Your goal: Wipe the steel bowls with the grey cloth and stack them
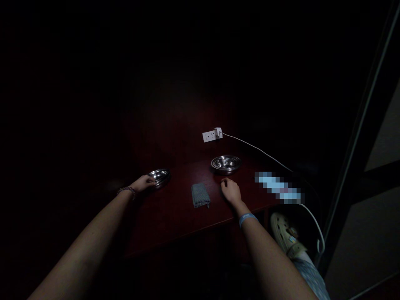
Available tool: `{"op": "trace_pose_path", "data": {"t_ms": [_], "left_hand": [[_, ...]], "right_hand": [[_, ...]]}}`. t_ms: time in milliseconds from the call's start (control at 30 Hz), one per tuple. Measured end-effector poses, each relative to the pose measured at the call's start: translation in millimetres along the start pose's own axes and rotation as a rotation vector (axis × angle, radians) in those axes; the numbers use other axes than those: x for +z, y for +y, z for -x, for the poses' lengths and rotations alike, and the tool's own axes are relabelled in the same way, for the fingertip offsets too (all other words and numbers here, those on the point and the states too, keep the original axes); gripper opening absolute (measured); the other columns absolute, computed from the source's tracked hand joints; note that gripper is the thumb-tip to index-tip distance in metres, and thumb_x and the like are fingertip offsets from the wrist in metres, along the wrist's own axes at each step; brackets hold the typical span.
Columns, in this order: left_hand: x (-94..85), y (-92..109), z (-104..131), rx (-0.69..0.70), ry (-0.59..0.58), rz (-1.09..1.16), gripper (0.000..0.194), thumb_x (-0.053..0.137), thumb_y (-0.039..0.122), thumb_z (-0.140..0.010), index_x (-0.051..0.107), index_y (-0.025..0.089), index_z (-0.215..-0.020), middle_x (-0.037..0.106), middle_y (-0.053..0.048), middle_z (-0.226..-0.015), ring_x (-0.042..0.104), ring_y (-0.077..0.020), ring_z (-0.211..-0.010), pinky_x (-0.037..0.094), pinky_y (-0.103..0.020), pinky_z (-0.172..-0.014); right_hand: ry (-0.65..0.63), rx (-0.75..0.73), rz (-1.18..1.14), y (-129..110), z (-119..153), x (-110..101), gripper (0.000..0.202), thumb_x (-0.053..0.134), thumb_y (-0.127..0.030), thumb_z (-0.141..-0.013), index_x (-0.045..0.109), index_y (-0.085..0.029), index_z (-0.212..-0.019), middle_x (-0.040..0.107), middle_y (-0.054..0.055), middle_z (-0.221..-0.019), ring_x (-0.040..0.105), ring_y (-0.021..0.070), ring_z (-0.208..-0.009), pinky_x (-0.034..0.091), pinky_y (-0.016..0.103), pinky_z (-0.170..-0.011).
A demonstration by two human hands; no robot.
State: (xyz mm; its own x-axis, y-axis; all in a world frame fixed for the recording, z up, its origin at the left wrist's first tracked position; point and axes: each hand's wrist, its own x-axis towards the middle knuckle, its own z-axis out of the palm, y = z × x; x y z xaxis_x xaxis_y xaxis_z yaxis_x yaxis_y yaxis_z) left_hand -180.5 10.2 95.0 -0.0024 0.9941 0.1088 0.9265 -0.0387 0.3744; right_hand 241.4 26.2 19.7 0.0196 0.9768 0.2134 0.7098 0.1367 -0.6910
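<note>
At the left of the dark red table (175,221), my left hand (143,183) grips the near-left rim of a shiny steel bowl (160,176), thumb over the edge. There may be more than one bowl stacked there; the dim light hides this. My right hand (231,191) rests on the tabletop with its fingers curled in and nothing visible in them. Just beyond it stands a nested stack of steel bowls (225,166), apart from the fingers. Between my two hands lies a folded grey-blue cloth (200,195).
A white charger (218,132) is plugged into the wall socket (208,136). Its white cable (259,149) runs right toward a blurred-out flat object (278,186) on the table. Below the right edge a foot in a beige clog (283,233) shows. A glass door frame (353,141) stands at right.
</note>
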Motion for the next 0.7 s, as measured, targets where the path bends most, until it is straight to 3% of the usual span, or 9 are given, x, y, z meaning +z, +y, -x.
{"op": "trace_pose_path", "data": {"t_ms": [133,233,333,467,600,700], "left_hand": [[-14.0,5,3,0.0,0.004,0.082,0.043,0.068,0.062,-0.074,0.078,0.021,-0.08,0.081,-0.008,-0.09,0.072,-0.0317,-0.093,0.055,-0.035,-0.082],[-19.5,15,4,0.035,0.087,0.107,0.048,0.064,0.064,-0.078,0.079,0.02,-0.088,0.082,-0.008,-0.096,0.072,-0.0316,-0.094,0.055,-0.035,-0.084],[-14.8,36,7,0.083,0.236,0.09,0.05,0.055,0.063,-0.087,0.079,0.02,-0.097,0.082,-0.009,-0.102,0.071,-0.0322,-0.099,0.053,-0.037,-0.091],[15.5,81,22,0.245,0.431,0.021,0.042,0.052,0.051,-0.096,0.081,0.023,-0.109,0.079,-0.014,-0.116,0.07,-0.0349,-0.109,0.048,-0.044,-0.104],[66.5,123,42,0.463,0.294,0.019,0.027,0.056,0.036,-0.097,0.082,0.031,-0.105,0.081,-0.01,-0.106,0.071,-0.0298,-0.104,0.042,-0.046,-0.109],[97.8,143,49,0.571,0.248,0.065,0.027,0.057,0.029,-0.098,0.082,0.035,-0.105,0.082,-0.005,-0.104,0.071,-0.0254,-0.103,0.043,-0.042,-0.108]], "right_hand": [[0.0,-0.012,-0.017,1,0,0,0.031,0.048,-0.018,-0.103,0.075,-0.016,-0.118,0.076,0.014,-0.127,0.07,0.0234,-0.118,0.047,0.028,-0.104],[0.011,-0.024,-0.045,0,2,0,0.031,0.048,-0.017,-0.102,0.074,-0.016,-0.119,0.075,0.015,-0.127,0.069,0.025,-0.12,0.047,0.031,-0.106],[0.037,-0.059,-0.118,-6,5,0,0.03,0.05,-0.018,-0.102,0.075,-0.019,-0.118,0.074,0.012,-0.128,0.067,0.0253,-0.123,0.046,0.032,-0.109],[-0.039,0.003,-0.538,-30,7,2,0.03,0.054,-0.034,-0.104,0.074,-0.021,-0.121,0.075,0.01,-0.129,0.069,0.0226,-0.119,0.052,0.03,-0.103],[-0.274,0.161,-1.097,-55,10,6,0.058,0.037,-0.061,-0.106,0.061,-0.022,-0.142,0.07,0.011,-0.137,0.075,0.0202,-0.1,0.063,0.029,-0.078],[-0.332,0.215,-1.167,-57,14,12,0.056,0.048,-0.061,-0.102,0.057,-0.024,-0.144,0.075,0.01,-0.127,0.077,0.0209,-0.094,0.064,0.029,-0.07]]}}
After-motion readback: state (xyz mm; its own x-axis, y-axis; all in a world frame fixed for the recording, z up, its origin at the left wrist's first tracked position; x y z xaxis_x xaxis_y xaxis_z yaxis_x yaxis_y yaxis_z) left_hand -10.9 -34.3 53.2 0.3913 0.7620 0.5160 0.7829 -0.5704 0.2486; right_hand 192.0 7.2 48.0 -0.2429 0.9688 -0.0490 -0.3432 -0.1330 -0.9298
